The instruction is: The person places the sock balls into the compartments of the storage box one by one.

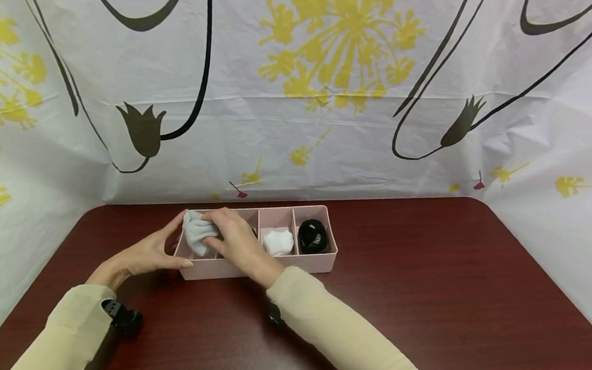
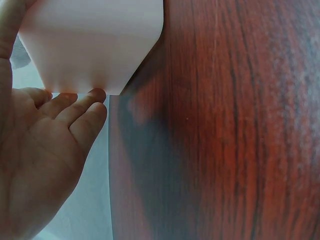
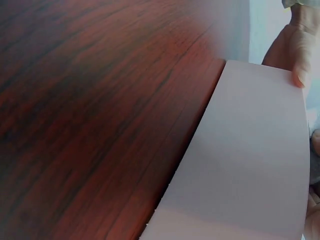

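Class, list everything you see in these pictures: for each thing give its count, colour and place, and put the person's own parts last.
organiser tray: one, pale pink, four compartments, far middle of the table
grey cloth: one, light grey, leftmost compartment
white bundle: one, white, third compartment from the left
black bundle: one, black, rightmost compartment
table: one, dark red wood grain
backdrop sheet: one, white with yellow and black flower print, behind and beside the table
left hand: one, on the tray's left end
right hand: one, gripping the grey cloth
sleeves: two, cream
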The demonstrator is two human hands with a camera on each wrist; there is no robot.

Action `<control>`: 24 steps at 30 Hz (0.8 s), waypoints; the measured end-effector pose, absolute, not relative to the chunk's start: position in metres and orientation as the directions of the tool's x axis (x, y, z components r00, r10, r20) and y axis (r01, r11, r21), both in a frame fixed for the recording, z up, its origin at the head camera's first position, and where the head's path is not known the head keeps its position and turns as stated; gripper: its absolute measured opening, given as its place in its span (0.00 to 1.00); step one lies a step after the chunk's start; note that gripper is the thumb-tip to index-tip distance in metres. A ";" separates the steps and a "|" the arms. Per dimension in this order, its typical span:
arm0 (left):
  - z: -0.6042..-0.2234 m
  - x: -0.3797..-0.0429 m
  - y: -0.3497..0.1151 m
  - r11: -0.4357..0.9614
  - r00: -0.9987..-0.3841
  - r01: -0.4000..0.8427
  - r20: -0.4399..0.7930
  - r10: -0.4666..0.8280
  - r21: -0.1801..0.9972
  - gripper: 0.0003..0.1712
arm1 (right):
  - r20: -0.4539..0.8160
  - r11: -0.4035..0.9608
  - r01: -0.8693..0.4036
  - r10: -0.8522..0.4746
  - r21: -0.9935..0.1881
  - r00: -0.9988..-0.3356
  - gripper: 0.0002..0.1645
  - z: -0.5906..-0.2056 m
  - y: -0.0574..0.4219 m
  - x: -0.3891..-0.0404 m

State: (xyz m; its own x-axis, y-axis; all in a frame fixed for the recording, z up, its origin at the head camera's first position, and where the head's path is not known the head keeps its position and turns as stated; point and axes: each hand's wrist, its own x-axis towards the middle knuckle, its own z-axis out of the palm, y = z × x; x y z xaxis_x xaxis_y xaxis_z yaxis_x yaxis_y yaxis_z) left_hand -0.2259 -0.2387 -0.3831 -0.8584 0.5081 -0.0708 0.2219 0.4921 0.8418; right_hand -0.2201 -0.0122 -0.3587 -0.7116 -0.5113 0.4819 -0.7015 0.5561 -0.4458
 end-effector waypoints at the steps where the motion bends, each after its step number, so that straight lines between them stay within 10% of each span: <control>1: -0.383 -0.226 -0.239 0.495 -0.859 0.224 -0.070 0.507 0.839 0.65 | 0.473 0.569 -0.700 -0.518 -0.432 -0.713 0.20 -0.358 -0.013 -0.220; 24: -0.383 -0.224 -0.240 0.496 -0.862 0.210 -0.080 0.501 0.843 0.64 | 0.367 0.718 -0.684 -0.607 -0.128 -0.705 0.18 -0.353 -0.033 -0.217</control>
